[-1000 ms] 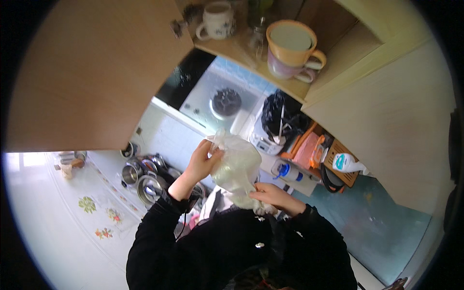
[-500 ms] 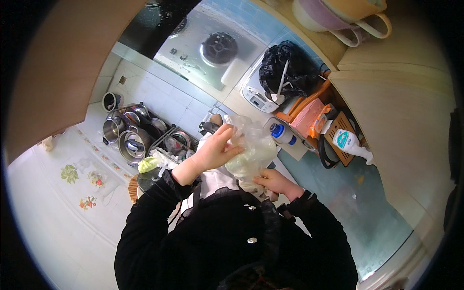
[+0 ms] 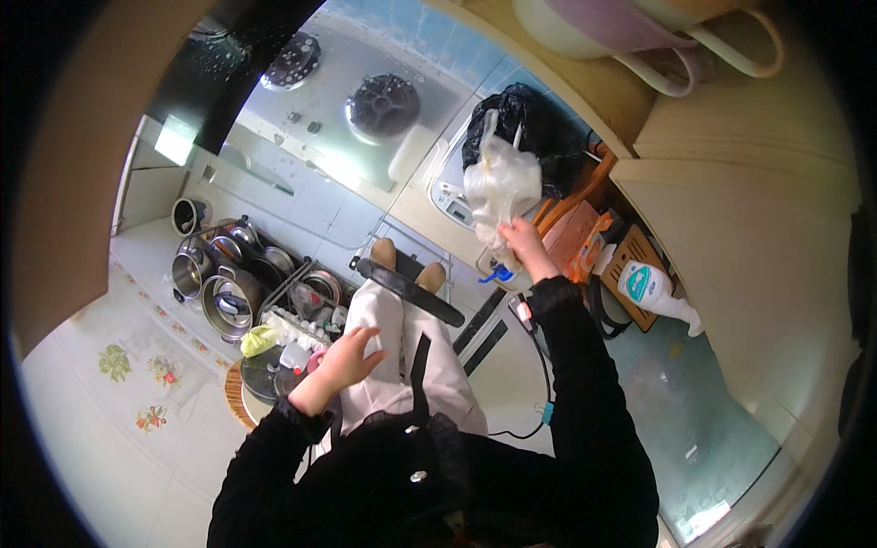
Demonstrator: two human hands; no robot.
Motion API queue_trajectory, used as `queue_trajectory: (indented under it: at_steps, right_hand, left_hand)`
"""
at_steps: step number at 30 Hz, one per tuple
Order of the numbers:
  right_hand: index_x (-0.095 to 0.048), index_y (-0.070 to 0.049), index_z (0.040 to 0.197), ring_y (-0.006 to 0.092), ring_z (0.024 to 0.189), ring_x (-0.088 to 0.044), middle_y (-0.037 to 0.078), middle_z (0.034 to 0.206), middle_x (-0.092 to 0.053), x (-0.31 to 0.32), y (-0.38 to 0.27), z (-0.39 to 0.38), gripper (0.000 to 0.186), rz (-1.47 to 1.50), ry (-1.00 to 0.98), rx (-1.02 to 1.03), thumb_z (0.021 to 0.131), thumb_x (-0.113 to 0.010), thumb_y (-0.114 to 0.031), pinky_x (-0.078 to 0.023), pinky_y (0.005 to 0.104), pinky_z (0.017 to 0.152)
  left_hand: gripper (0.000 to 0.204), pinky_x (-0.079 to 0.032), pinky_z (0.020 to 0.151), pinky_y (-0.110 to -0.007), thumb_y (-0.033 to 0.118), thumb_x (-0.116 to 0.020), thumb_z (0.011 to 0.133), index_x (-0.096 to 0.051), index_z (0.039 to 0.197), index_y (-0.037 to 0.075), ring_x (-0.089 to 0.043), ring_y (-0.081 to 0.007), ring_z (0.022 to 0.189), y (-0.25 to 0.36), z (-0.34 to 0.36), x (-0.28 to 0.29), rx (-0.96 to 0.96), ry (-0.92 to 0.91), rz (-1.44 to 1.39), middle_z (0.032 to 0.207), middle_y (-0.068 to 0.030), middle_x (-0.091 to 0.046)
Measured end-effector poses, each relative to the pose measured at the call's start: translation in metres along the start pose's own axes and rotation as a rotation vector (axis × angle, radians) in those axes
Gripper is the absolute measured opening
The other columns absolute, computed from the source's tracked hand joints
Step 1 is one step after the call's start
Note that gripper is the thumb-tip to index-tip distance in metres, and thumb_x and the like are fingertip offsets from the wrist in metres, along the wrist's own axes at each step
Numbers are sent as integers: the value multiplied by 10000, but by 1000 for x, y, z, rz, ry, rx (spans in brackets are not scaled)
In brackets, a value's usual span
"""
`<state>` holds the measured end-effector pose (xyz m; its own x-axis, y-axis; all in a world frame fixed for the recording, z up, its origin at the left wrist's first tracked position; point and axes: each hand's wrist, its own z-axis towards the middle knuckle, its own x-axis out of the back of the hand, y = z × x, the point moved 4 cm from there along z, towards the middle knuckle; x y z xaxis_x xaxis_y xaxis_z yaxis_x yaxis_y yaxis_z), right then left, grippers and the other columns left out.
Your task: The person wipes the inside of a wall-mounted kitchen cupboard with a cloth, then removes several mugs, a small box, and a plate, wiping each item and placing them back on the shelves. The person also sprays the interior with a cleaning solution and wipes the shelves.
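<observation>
- Right hand (image 3: pixel 524 243) pinches a white bag (image 3: pixel 507 187).
- Left hand (image 3: pixel 342 362), fingers spread, across an open gap leftward.
- Black bag (image 3: pixel 512 108) just beyond; cupboard door (image 3: pixel 731 237) edge rightward.

1. Gripping a crumpled, translucent white plastic bag (image 3: pixel 507 187) with the bare right hand (image 3: pixel 525 242), right of centre, in front of a shiny black plastic bag (image 3: pixel 550 119).
2. Holding the bare left hand (image 3: pixel 349 359), fingers spread, left of lower centre, over pale trouser legs (image 3: pixel 373 320).
3. Clustered at left: silvery metal pots (image 3: pixel 228 306), above a crumpled light-green bundle (image 3: pixel 258 342).
4. Seen at upper left: a grey stovetop (image 3: pixel 329 100) with round black burners (image 3: pixel 382 105).
5. Lying at right, against a brown slatted board (image 3: pixel 639 248): a white plastic bottle (image 3: pixel 650 288), teal-labelled.
6. Cropped at upper right: a purple-and-white cup (image 3: pixel 621 23), loop-handled.
</observation>
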<state>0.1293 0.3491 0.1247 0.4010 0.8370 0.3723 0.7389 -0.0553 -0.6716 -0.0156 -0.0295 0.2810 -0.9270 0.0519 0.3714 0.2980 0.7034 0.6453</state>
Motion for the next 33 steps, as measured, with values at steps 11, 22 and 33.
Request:
queue_trajectory:
  at_steps: [11,22,33]
  right_hand:
    - [-659,38,998,427,945,-618,270,969,-655,32,85,182,314,-146,335,-74,846,-582,-225,-476,462,806]
    - [-677,-22,938,199,720,-606,89,890,-661,-30,28,43,281,540,136,-61,824,-588,-263,-500,377,668]
    - [-562,-34,1234,136,824,-620,67,990,-630,-14,-212,-186,313,1152,-75,219,935,-539,-126,-514,254,708]
  left_hand:
    - [409,-513,835,-398,322,-700,838,-625,1127,44,-646,-320,966,-83,-14,-54,220,71,-92,1050,-166,-663]
    - [623,-370,1044,-479,316,-701,829,-481,1341,38,-444,-375,1286,32,21,14,-312,437,-12,1395,-208,-455]
    - [879,-97,1136,-611,464,-658,825,-272,1486,33,-161,-395,1451,171,32,133,-470,604,278,1569,-215,-160]
